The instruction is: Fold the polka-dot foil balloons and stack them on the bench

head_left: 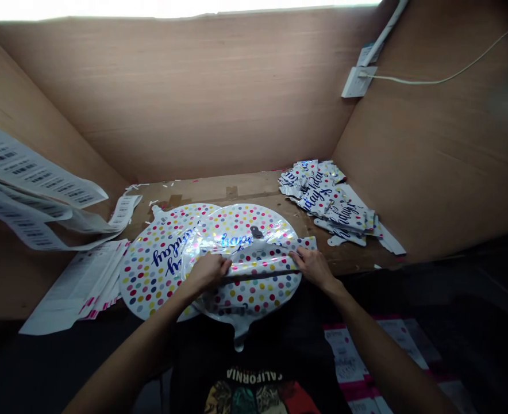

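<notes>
A polka-dot foil balloon [262, 260], partly folded into a flat strip, lies across other flat balloons in front of me. My left hand [211, 270] grips its left part with closed fingers. At its right end my right hand [312, 265] pinches the foil. Beneath it is a round, flat, dotted foil balloon [254, 299] with its tail pointing towards me. Another flat dotted balloon [146, 270] with blue lettering sticks out on the left, overlapped by the first.
A pile of folded dotted balloons [327, 201] lies at the back right. Barcode label strips [42, 178] hang at the left above a stack of printed sheets [81, 282]. Wooden panels [185, 98] enclose the cardboard-covered table. Pink-and-white packages [349, 356] lie lower right.
</notes>
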A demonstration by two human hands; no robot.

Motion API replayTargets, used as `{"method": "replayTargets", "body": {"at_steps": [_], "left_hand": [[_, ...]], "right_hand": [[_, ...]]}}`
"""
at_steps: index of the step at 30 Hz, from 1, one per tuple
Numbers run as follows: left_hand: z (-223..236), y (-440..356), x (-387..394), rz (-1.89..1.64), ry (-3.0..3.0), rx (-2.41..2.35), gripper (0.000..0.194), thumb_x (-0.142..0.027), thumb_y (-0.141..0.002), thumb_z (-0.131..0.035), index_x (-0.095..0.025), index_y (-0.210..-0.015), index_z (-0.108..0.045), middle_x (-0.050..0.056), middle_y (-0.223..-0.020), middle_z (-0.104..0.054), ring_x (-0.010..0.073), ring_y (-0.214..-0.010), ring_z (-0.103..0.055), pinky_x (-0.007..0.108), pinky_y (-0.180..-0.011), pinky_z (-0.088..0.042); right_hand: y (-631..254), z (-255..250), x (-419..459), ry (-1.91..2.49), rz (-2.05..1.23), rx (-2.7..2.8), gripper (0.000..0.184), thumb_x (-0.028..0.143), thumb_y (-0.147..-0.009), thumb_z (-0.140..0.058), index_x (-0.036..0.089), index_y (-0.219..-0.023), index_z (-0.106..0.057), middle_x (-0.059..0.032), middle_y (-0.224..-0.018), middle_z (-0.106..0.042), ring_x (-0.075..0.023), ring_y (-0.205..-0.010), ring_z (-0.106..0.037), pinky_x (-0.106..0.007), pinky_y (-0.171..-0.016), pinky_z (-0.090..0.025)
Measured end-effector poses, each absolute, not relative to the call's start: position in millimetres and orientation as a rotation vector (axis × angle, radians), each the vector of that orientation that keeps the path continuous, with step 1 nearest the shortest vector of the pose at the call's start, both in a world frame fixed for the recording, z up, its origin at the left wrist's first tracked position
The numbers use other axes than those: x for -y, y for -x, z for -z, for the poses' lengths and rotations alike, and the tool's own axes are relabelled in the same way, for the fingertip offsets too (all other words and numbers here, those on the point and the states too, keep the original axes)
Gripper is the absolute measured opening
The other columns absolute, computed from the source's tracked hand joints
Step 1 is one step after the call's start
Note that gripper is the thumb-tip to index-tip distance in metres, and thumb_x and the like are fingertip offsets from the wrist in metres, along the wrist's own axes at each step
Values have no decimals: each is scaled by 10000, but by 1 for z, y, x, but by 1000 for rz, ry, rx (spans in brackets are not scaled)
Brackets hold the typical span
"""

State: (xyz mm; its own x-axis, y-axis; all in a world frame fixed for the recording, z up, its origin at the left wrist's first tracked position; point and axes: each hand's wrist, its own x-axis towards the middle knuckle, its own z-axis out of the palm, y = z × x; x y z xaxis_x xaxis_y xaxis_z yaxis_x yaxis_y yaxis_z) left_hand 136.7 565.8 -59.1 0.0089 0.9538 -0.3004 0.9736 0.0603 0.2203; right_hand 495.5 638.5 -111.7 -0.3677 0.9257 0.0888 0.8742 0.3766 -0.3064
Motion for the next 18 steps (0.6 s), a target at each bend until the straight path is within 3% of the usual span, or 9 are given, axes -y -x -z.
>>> {"method": "replayTargets", "body": {"at_steps": [3,6,9,11,13,15,18], "left_hand": [[42,-153,-600,189,-2017,-2068,332,-476,-932,-586,-181,-913,-739,157,-974,-759,324,-955,-699,363,-772,-486],[38,-180,-641,-2,-2102,-1900,466,-506,-850,-704,-159,-1160,-695,168,-1133,-745,332,-1069,-666,347,-811,-485],[39,-205,-670,2,-1816,-1589,468,-424,-678,-840,-147,-1035,-717,108,-954,-753,285,-880,-680,301,-692,-467],[38,-213,-673,-10,-1737,-1474,304,-384,-713,-788,-150,-893,-718,61,-822,-725,244,-785,-666,285,-656,-456],[34,-215,-663,-191,-1653,-1356,248,-389,-796,-704,-152,-868,-709,41,-813,-715,214,-768,-661,278,-676,-477],[30,-213,-644,-492,-1448,-1205,283,-399,-824,-701,-143,-943,-709,46,-885,-729,203,-801,-670,286,-734,-514],[26,-214,-614,-840,-1139,-1059,406,-380,-765,-813,-128,-1059,-690,70,-959,-739,207,-830,-683,319,-786,-549]], "right_hand": [[-483,114,-643,1687,-140,2465,346,467,-1057,-511,201,-941,-699,-94,-841,-756,-232,-774,-683,-311,-753,-392],[-483,119,-644,1640,-132,2485,341,466,-1053,-521,203,-916,-689,-86,-813,-746,-223,-759,-677,-313,-779,-396],[-493,120,-641,1525,-204,2349,343,467,-1043,-527,199,-893,-679,-92,-819,-726,-240,-798,-666,-342,-826,-425],[-497,118,-635,1480,-188,2029,353,518,-1012,-559,187,-986,-678,-129,-959,-722,-286,-950,-658,-398,-914,-451],[-493,115,-626,1461,-227,1605,447,586,-957,-614,172,-1124,-646,-175,-1147,-686,-322,-1105,-620,-456,-987,-464],[-479,110,-618,1390,-573,1319,563,628,-894,-676,181,-1228,-595,-180,-1232,-663,-312,-1100,-632,-457,-946,-515],[-450,97,-611,1104,-1465,1167,623,631,-824,-759,214,-1258,-596,-114,-1119,-723,-245,-876,-688,-383,-779,-566]]}}
